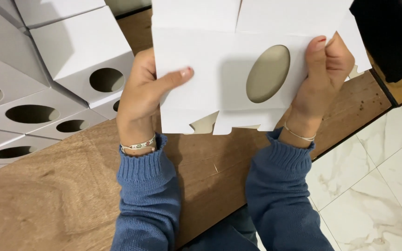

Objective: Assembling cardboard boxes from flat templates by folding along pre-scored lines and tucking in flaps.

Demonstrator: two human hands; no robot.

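Observation:
A flat white cardboard box blank (219,69) with an oval cut-out is held up over the wooden table (47,195). My left hand (143,95) grips its left edge, thumb pressed on the front face. My right hand (324,74) grips its right edge, thumb on top near the oval hole. Small flaps hang along the blank's lower edge. Both arms wear blue knitted sleeves, with bracelets at the wrists.
Several assembled white boxes (84,56) with oval holes are stacked at the left on the table. A dark object (387,32) sits at the top right. The table's edge runs diagonally; pale marble floor tiles (378,186) lie to the right.

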